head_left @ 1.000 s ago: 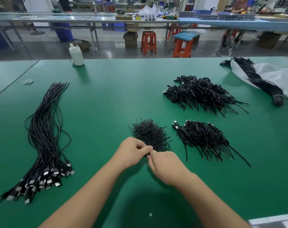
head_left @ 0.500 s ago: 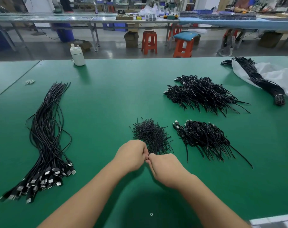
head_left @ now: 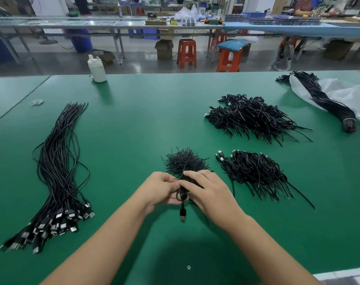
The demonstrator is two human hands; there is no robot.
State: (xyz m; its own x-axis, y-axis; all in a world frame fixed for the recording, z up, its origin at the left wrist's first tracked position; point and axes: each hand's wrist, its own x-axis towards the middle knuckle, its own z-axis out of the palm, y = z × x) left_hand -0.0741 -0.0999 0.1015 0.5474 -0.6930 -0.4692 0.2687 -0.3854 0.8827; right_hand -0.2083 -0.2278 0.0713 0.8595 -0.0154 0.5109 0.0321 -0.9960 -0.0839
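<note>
**Coiled cable held in both hands over the green table**

Head view: A black cable (head_left: 182, 194), wound into a small coil, is held just above the green table (head_left: 133, 112), near its front edge and in the middle. The coil is gripped by the left hand (head_left: 161, 189), whose fingers are curled closely round it. The upper part of the coil is covered and held by the bent fingers of the right hand (head_left: 212, 194); the forefinger tip is met by the left hand's fingers, and the right thumb is hidden. The cable's plug (head_left: 182, 215) is seen hanging below the two hands.

Just behind the hands, a heap of short black ties (head_left: 184, 161) is spread on the table. To its right a pile of coiled cables (head_left: 255, 171) is laid, and a larger pile (head_left: 251, 118) further back. At the far left a long bundle of straight cables (head_left: 59, 171) is stretched out, plugs towards the person. A white bottle (head_left: 97, 68) is stood at the far edge, and a white bag (head_left: 343, 95) with a tied bundle (head_left: 323, 99) on it is placed at the far right.
</note>
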